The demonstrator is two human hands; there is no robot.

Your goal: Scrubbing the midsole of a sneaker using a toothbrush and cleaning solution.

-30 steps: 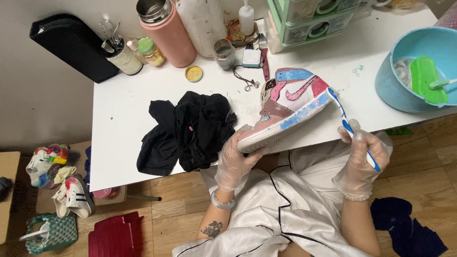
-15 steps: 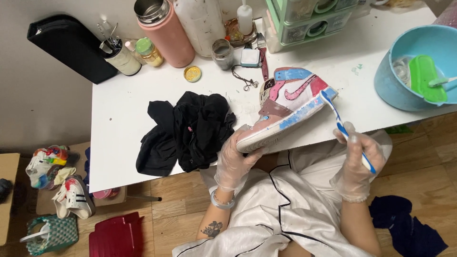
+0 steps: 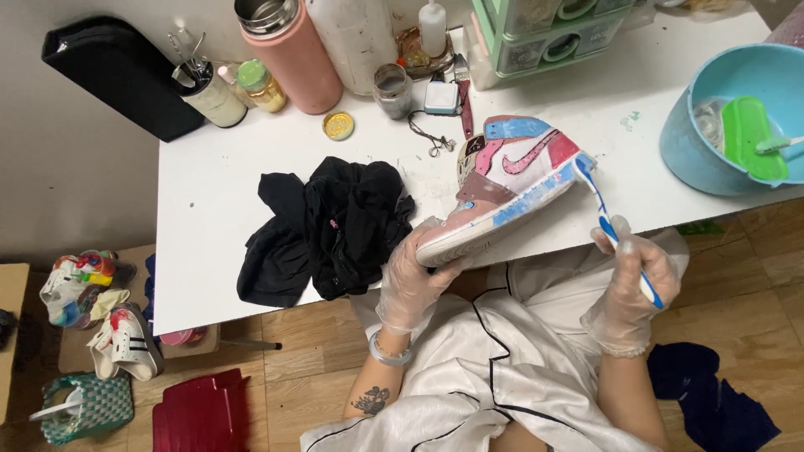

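Two gloved hands are busy with one high-top sneaker (image 3: 511,180), pink, white and light blue, which lies on its side at the near edge of the white bench (image 3: 209,209) with its toe sticking out past the rim. The left hand (image 3: 412,280) is curled under that toe, fingers closed on the sole. The right hand (image 3: 632,280) is wrapped around a blue and white toothbrush (image 3: 615,230), whose head touches the heel end of the sole. A second ago the brush sat lower and further from the shoe; it has since come up against the heel, while the sneaker and the left hand have hardly shifted. Just left of the shoe a black cloth (image 3: 331,226) lies crumpled on the bench. Off to the right stands a blue basin (image 3: 695,142) with a green brush (image 3: 745,138) in it. Behind the shoe stand a pink flask (image 3: 293,54) and a small gold lid (image 3: 338,125).
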